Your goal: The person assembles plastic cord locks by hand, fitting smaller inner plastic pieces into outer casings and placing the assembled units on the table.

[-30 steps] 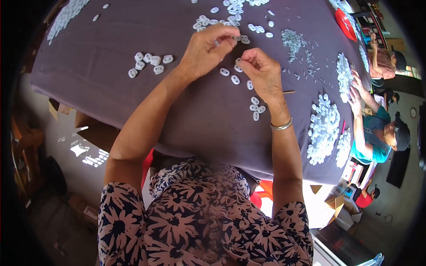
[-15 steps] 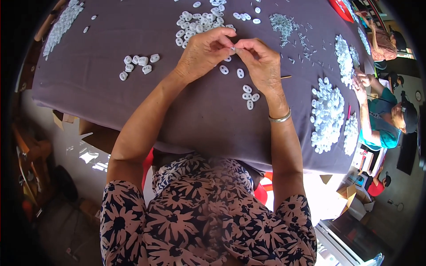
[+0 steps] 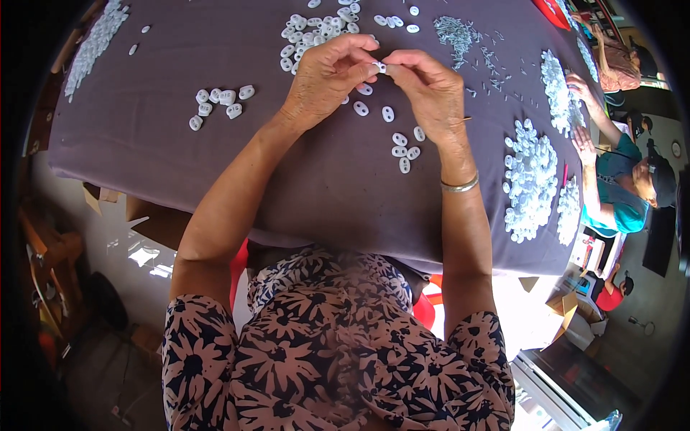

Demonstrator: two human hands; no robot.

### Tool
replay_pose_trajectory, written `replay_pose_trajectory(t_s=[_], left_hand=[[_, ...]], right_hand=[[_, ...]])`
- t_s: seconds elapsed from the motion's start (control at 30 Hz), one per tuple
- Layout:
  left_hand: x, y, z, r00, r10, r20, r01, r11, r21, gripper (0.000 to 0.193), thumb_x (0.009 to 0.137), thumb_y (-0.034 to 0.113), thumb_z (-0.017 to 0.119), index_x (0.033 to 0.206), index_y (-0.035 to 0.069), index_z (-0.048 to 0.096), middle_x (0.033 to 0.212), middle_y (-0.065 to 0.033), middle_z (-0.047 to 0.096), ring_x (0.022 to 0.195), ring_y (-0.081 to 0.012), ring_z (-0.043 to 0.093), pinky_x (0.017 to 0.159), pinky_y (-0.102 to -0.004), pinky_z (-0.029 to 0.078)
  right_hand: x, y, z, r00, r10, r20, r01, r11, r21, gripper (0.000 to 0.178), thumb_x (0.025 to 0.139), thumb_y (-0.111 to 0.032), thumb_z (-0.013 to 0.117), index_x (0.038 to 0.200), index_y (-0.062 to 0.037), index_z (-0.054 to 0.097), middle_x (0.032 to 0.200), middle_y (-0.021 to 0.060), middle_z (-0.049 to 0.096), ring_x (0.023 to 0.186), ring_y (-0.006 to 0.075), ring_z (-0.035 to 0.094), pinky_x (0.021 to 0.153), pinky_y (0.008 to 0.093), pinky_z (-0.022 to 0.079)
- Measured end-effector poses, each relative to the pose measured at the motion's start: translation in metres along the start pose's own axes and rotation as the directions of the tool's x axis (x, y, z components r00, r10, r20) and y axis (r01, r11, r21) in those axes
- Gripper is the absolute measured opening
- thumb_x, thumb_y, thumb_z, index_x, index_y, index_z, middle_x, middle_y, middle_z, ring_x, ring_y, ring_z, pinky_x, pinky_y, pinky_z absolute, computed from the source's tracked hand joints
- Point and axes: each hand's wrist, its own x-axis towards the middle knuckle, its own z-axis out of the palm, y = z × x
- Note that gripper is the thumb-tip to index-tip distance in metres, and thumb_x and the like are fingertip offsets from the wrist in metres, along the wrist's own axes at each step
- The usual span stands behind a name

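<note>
Above the dark tablecloth (image 3: 323, 194), my left hand (image 3: 323, 80) and my right hand (image 3: 433, 95) meet fingertip to fingertip. Between them they pinch a small white plastic piece (image 3: 380, 67), with dark holes showing; the fingers cover much of it. A heap of white oval two-hole pieces (image 3: 316, 32) lies just beyond my left hand. Loose ovals (image 3: 361, 108) rest beneath the hands, and a small cluster of them (image 3: 399, 151) lies nearer me. Off to the left is a group of thicker white pieces (image 3: 227, 97). A thin brownish stick (image 3: 467, 118) pokes out beside my right wrist.
Small metal screws (image 3: 456, 36) are scattered beyond my right hand. Piles of whitish pieces (image 3: 530, 183) line the table's right side, another (image 3: 97, 47) the far left. At the right, a co-worker in a teal top (image 3: 618, 194) reaches into a pile. A red container (image 3: 552, 13) stands far right.
Both hands have shifted slightly away from me, and the white piece shows more between the fingertips. The co-worker's hands have moved apart at the pile.
</note>
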Motion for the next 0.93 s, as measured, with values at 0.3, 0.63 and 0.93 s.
replay_pose_trajectory(t_s=[0.3, 0.63, 0.93], left_hand=[[-0.002, 0.006, 0.001, 0.995, -0.03, -0.093, 0.043, 0.988, 0.146, 0.032, 0.085, 0.002, 0.061, 0.116, 0.008, 0.053, 0.083, -0.002, 0.063, 0.071, -0.007, 0.06, 0.063, -0.0208, 0.05], [-0.004, -0.001, 0.001, 0.999, -0.029, -0.04, 0.036, 0.983, 0.181, 0.038, 0.084, 0.003, 0.062, 0.119, 0.006, 0.048, 0.082, -0.0042, 0.063, 0.07, -0.0092, 0.06, 0.064, -0.0239, 0.05], [-0.003, 0.0, 0.002, 0.999, -0.046, -0.009, 0.046, 0.974, 0.221, 0.044, 0.084, 0.005, 0.062, 0.124, 0.006, 0.043, 0.082, -0.0045, 0.063, 0.073, -0.0107, 0.06, 0.07, -0.0242, 0.049]], right_hand=[[-0.001, 0.007, -0.059, 0.994, 0.107, 0.027, -0.096, 0.961, -0.259, 0.004, 0.083, -0.002, 0.065, 0.088, -0.0033, 0.065, 0.078, -0.0049, 0.059, 0.07, 0.0027, 0.052, 0.063, 0.0182, 0.043], [0.018, 0.0, -0.042, 0.89, 0.315, 0.33, 0.006, 0.715, -0.7, 0.008, 0.077, -0.005, 0.068, 0.082, -0.0013, 0.063, 0.065, 0.0021, 0.058, 0.058, 0.0103, 0.053, 0.055, 0.0253, 0.043], [0.013, 0.014, -0.017, 0.921, 0.387, 0.051, -0.389, 0.904, 0.177, 0.006, 0.083, -0.015, 0.066, 0.084, -0.01, 0.069, 0.065, 0.0026, 0.058, 0.054, 0.0084, 0.049, 0.047, 0.0261, 0.039]])
